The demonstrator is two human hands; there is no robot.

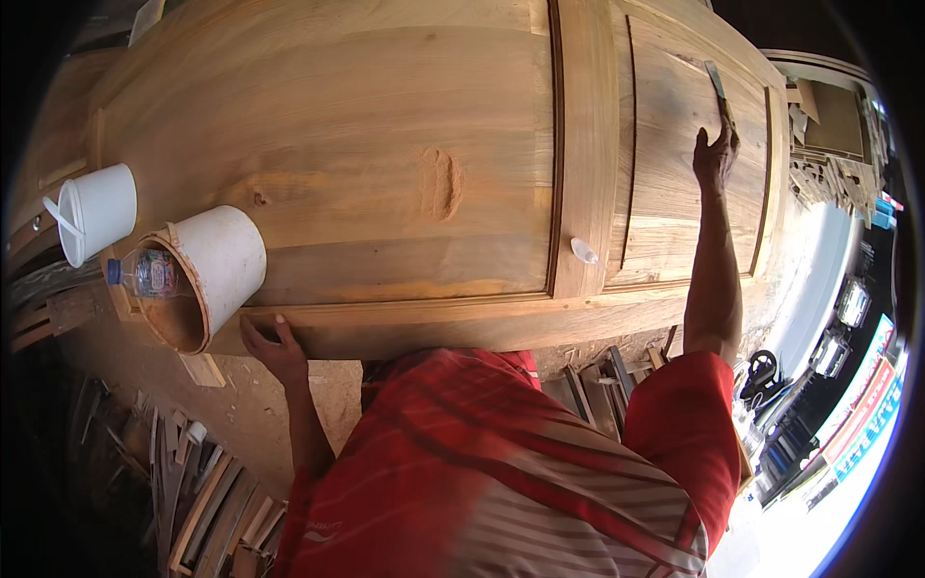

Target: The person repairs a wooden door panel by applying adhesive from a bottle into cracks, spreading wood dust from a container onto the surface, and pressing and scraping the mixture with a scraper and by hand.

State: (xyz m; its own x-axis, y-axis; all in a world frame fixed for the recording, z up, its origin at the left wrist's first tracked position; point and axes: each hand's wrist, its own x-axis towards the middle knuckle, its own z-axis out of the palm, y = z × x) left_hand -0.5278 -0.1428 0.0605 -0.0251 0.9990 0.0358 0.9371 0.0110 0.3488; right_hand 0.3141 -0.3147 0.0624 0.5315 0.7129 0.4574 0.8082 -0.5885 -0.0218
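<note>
"Stacked boards (207, 511) crowd the ground at the lower left, and bright daylight floods the far right. What is in front of you?"

"A broad framed wooden panel (356, 106), lying flat and spread across my whole view. A heap of orange-brown dust (443, 185) sits near the middle of its larger section."

"And your right hand?"

"My right hand (715, 159) is stretched out over the smaller section, beyond the crosspiece (590, 125). Its fingers are closed around a flat-bladed tool (714, 77), with the blade pointing away from me. I can't tell whether the blade touches the wood."

"The left one?"

"My left hand (279, 354) rests at the near edge of the panel, thumb standing apart from the fingers. I can't tell whether any fingertips curl under that edge."

"What else is around?"

"Just beside my left hand is a large white bucket (229, 260), a clear bottle (154, 273) with a blue cap poking from its mouth. A smaller white bucket (104, 207) is farther left. One small whitish bottle (584, 250) lies on the crosspiece, near the panel's close edge."
</note>
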